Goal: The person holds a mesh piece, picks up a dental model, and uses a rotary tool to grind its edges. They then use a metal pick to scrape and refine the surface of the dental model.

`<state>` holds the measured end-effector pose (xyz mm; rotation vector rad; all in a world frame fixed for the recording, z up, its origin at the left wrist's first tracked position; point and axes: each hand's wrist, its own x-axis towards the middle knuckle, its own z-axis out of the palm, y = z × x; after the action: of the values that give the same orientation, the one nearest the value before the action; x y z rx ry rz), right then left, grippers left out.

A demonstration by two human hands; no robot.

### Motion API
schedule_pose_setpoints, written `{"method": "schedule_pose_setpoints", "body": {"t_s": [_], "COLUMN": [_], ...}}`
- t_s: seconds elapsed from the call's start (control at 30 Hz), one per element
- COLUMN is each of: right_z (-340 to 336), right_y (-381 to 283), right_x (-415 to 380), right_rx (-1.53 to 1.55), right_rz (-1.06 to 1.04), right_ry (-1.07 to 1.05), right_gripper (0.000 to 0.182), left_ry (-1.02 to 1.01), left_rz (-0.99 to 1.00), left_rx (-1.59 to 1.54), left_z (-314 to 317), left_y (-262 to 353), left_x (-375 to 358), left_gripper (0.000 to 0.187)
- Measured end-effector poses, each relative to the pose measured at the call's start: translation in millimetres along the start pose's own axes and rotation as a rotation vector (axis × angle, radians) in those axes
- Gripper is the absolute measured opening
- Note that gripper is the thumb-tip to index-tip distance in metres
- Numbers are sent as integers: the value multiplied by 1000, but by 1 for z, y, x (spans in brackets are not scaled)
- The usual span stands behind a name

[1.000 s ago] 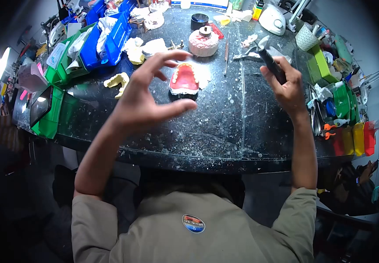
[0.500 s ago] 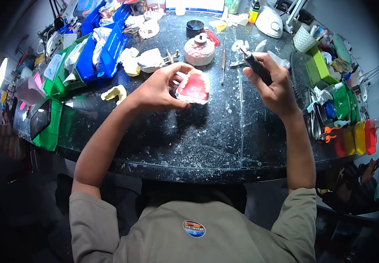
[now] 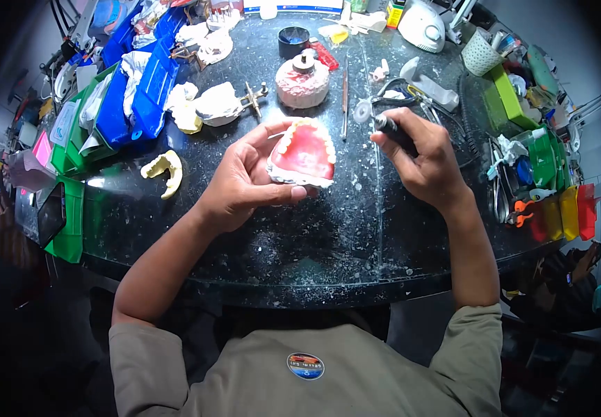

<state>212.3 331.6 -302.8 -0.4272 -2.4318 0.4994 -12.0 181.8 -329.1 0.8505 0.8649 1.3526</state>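
My left hand (image 3: 239, 174) grips a denture model (image 3: 307, 154), a pink wax base with a row of pale teeth on a white plaster foot. The thumb presses on the front plaster edge, while the other fingers pass behind it. In my right hand (image 3: 427, 158) is a black rotary handpiece (image 3: 398, 137), pointing up and left. A pale round disc (image 3: 363, 111) sits at its tip, apart from the model. Beyond the model stands a round pinkish plaster block (image 3: 302, 85) with a metal knob on top.
A horseshoe-shaped yellowish piece (image 3: 164, 174) lies left of my left hand. Behind are white plaster lumps (image 3: 218, 104) and a thin metal tool (image 3: 345, 101). Blue bins (image 3: 154, 90) and green bins (image 3: 67, 215) line the left side; a patterned cup (image 3: 482, 55) stands at right.
My left hand has brought the denture model closer to me and tilted it. My right hand has lowered the handpiece, and its disc now sits lower and further left. The camera view has shifted slightly.
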Motion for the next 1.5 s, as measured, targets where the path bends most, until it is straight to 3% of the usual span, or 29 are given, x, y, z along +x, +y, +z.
{"method": "schedule_pose_setpoints", "body": {"t_s": [0.17,0.47,0.57,1.0,1.5], "right_z": [4,7,8,8,6], "right_y": [-10,-15,-16,-6,-2], "right_x": [-3,-5,-6,-4,-3], "right_rx": [33,-82,-110,-118,-99], "right_rz": [-24,-67,-66,-10,-44], "right_ry": [-44,-133,-151,-66,-30], "right_gripper": [19,47,48,33,25], "left_ry": [27,29,35,21,-13], "left_rz": [10,21,31,26,82], "left_rx": [26,36,4,82,71], "left_z": [2,7,6,3,-8], "left_y": [-5,-6,-11,-12,-23], "left_x": [0,-2,-3,0,1], "left_gripper": [88,89,89,80,85]}}
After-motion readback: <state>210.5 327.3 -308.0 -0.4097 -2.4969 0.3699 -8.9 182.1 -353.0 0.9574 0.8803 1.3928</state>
